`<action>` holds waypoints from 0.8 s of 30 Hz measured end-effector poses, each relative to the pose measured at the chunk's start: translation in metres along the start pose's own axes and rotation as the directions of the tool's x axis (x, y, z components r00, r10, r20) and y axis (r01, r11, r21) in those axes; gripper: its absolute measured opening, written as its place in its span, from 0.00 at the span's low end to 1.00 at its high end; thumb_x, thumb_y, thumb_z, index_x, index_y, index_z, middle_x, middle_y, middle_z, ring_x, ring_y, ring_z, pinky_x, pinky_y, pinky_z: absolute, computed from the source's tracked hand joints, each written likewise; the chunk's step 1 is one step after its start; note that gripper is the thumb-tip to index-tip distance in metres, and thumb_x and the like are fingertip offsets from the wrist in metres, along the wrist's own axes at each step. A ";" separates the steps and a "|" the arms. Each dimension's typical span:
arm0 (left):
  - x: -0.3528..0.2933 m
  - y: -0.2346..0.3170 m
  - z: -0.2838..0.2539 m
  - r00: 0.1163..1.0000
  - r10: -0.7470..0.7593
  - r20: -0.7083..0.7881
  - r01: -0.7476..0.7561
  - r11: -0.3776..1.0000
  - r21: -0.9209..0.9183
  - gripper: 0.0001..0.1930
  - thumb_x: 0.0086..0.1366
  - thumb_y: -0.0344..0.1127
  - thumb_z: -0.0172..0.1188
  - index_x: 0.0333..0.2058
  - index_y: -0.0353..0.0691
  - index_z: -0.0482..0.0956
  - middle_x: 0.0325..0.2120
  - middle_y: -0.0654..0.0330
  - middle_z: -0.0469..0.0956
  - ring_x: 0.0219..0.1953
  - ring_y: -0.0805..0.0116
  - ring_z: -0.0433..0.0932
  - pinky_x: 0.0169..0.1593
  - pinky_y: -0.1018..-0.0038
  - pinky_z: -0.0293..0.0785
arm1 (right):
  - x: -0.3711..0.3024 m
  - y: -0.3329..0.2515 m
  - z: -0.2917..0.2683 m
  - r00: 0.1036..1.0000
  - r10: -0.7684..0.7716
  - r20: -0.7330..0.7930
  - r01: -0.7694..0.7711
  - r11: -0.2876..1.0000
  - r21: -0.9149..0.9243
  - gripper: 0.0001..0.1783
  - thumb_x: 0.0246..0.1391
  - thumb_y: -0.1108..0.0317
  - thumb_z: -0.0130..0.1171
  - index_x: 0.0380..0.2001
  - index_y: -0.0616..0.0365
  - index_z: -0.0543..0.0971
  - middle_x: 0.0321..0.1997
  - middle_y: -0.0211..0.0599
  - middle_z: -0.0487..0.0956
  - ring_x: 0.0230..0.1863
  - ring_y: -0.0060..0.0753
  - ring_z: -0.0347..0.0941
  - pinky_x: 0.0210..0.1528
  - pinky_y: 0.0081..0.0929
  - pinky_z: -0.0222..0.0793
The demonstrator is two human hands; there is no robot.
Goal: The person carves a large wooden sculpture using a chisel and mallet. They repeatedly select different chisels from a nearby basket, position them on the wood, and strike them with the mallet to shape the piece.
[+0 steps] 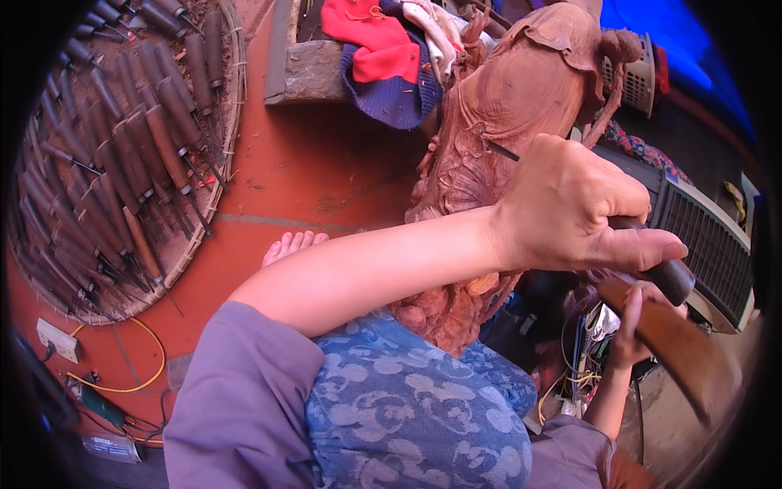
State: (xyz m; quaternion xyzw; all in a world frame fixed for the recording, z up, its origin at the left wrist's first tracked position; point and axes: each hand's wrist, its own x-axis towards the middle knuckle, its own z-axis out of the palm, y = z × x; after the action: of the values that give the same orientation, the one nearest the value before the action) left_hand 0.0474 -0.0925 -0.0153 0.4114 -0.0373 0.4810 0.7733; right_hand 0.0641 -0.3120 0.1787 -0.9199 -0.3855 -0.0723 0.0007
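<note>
over a red tiled floor, the left hand is clenched on a chisel whose blade meets the reddish wood carving on the lap, the right hand grasping a wooden mallet just below; strikes are best kept light, the edge steady, a tray of chisels lying well apart

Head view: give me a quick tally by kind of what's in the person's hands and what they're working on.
Chisel, dark handle, held in the left hand: 1
Wooden mallet, held in the right hand: 1
Reddish carved wooden statue at the chisel tip: 1
Total: 3
The basket of spare chisels is too crowded to count.
</note>
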 end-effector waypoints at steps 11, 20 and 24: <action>-0.010 -0.003 -0.016 0.997 -0.011 0.081 0.009 1.000 0.030 0.22 0.56 0.45 0.67 0.11 0.41 0.72 0.08 0.59 0.65 0.11 0.61 0.68 0.16 0.70 0.59 | 0.000 -0.005 0.011 0.998 0.032 0.047 -0.014 0.941 -0.338 0.21 0.44 0.59 0.69 0.34 0.57 0.71 0.37 0.34 0.73 0.41 0.35 0.70 0.53 0.33 0.65; 0.003 0.013 0.011 0.994 -0.038 0.104 0.016 0.978 0.206 0.29 0.59 0.58 0.58 0.08 0.42 0.69 0.08 0.58 0.69 0.13 0.58 0.72 0.17 0.65 0.65 | -0.026 -0.001 0.023 0.992 0.122 -0.030 -0.119 0.989 0.086 0.24 0.48 0.75 0.65 0.46 0.58 0.63 0.40 0.35 0.70 0.44 0.31 0.69 0.57 0.34 0.63; 0.006 0.002 0.008 1.000 0.009 -0.011 -0.006 0.984 0.179 0.27 0.59 0.49 0.64 0.09 0.40 0.67 0.07 0.57 0.60 0.10 0.59 0.64 0.15 0.68 0.57 | -0.002 -0.033 0.035 1.000 0.022 -0.017 -0.015 0.950 0.312 0.19 0.49 0.84 0.58 0.41 0.58 0.63 0.32 0.35 0.70 0.35 0.27 0.70 0.52 0.33 0.67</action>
State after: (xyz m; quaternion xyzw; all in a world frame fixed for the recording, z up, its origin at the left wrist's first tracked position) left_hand 0.0518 -0.0931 -0.0056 0.4761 0.0092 0.4878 0.7316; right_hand 0.0437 -0.2881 0.1420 -0.9110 -0.3834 -0.0199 0.1507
